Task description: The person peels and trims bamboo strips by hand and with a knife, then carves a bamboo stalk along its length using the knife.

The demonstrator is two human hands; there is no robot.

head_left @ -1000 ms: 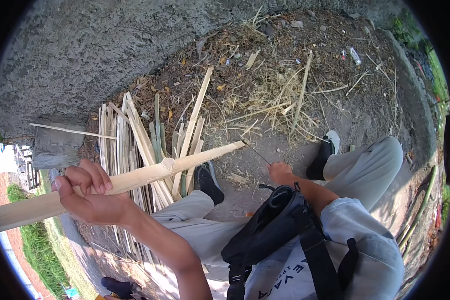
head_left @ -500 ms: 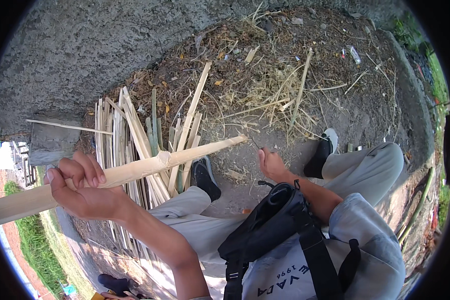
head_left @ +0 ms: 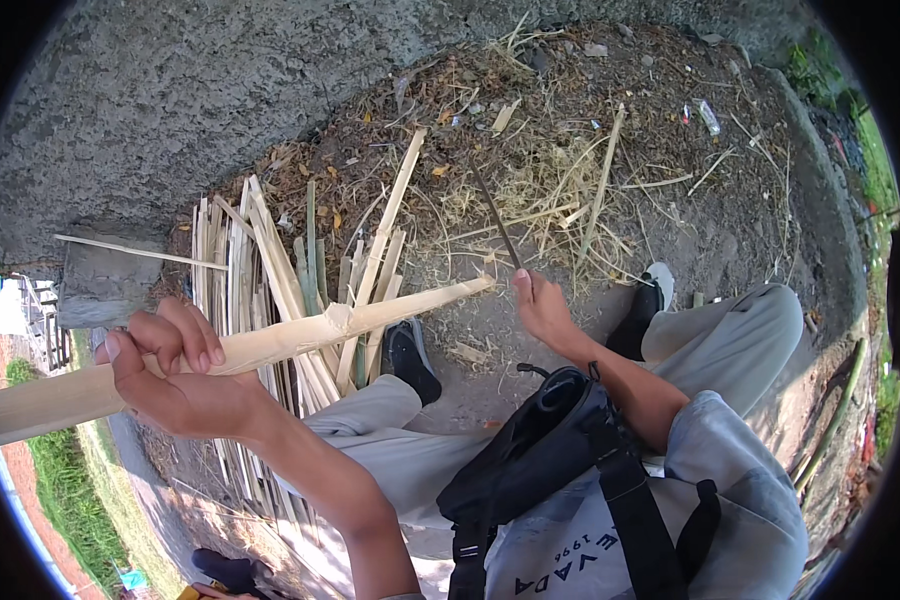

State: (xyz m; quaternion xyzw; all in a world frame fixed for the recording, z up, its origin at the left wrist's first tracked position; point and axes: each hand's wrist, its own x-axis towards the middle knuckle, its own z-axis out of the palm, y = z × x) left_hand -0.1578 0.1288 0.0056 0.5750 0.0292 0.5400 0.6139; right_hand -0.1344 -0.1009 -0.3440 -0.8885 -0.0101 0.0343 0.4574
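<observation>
My left hand (head_left: 180, 385) is closed around a long, pale piece of split bamboo (head_left: 285, 342). It slants up to the right across my front, with a rough, cut node partway along and a narrow tip at the far end. My right hand (head_left: 544, 308) grips a knife (head_left: 497, 218) whose thin dark blade points up and slightly left; the handle is hidden in my fist. The blade stands just beyond the bamboo's tip, apart from it.
A pile of bamboo strips (head_left: 270, 245) lies left of my feet. Shavings (head_left: 560, 190), leaves and litter cover the ground ahead, below a rough grey wall (head_left: 200, 110). A black bag (head_left: 525, 440) hangs at my front. Another person's dark shoe (head_left: 225, 568) shows at lower left.
The knife blade has swung upright into plain view, where before it was hardly visible. My right hand has risen slightly. The bamboo and my left hand have shifted only a little.
</observation>
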